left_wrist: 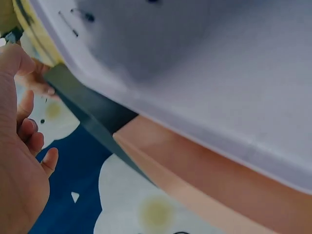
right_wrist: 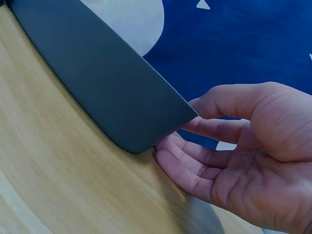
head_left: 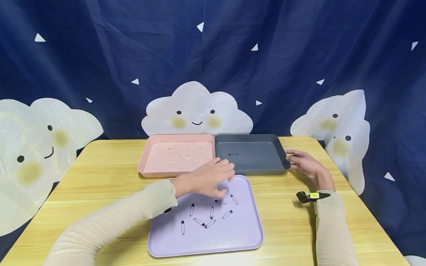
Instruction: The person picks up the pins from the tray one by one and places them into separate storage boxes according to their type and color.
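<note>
My left hand (head_left: 212,177) hovers over the far edge of the lavender tray (head_left: 234,242), its fingers loosely bent and nothing visible in them. Several black-headed safety pins (head_left: 199,222) lie scattered on that tray. Just beyond stands the dark grey tray (head_left: 259,147), with a single black safety pin (head_left: 233,154) inside. At its right end, my right hand (head_left: 307,165) touches the outer wall with relaxed fingers; the right wrist view shows the fingertips (right_wrist: 168,158) at the corner. Gold safety pins (head_left: 188,158) lie in the pink tray (head_left: 150,158), left of the grey one.
Both deep trays stand side by side at the back of the wooden table (head_left: 108,172). Behind them hangs a dark blue curtain (head_left: 174,44) with smiling clouds. A black strap (head_left: 312,197) is on the right wrist.
</note>
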Available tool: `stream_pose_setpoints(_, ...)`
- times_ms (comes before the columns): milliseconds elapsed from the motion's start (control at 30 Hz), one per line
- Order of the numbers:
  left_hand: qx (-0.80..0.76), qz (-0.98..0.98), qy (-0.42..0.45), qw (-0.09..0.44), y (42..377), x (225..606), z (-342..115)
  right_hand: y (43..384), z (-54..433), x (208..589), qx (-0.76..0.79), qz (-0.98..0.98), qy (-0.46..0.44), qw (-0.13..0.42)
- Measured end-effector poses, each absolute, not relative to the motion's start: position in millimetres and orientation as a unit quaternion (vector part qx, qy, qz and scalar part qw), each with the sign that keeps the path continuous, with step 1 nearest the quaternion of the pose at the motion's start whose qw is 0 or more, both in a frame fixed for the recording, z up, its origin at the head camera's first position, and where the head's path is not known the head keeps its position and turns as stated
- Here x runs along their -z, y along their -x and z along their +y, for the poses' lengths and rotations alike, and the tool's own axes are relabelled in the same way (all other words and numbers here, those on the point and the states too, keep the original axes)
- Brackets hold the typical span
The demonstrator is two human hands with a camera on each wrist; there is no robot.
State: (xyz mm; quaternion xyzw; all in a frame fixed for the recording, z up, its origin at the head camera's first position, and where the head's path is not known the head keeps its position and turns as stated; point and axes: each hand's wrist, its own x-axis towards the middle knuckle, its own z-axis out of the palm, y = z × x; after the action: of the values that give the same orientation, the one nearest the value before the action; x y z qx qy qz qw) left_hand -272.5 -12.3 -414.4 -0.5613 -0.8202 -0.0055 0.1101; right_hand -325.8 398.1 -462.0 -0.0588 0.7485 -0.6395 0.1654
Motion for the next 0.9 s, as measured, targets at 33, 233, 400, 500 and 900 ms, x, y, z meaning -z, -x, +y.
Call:
stream_pose_setpoints(33, 0.0, -0.819, 0.563, 0.108, 271, 417, -11, 325, 398, 462, 0.641, 0.747, 0.058, 0.166)
stream_pose_setpoints(233, -0.04, -0.801, 0.584, 0.124, 268, 429, -6, 323, 397, 460, 0.65, 0.739, 0.056, 0.166)
stream_pose_setpoints(400, -0.05, -0.789, 0.598, 0.133, 265, 438, 1, 324, 396, 461, 0.651, 0.738, 0.062, 0.166)
stream_pose_setpoints(500, -0.053, -0.79, 0.599, 0.12, 263, 441, 5, 324, 396, 462, 0.649, 0.741, 0.06, 0.164)
stream_pose_setpoints(900, -0.046, -0.786, 0.607, 0.105, 266, 448, 14, 325, 397, 461, 0.643, 0.745, 0.06, 0.165)
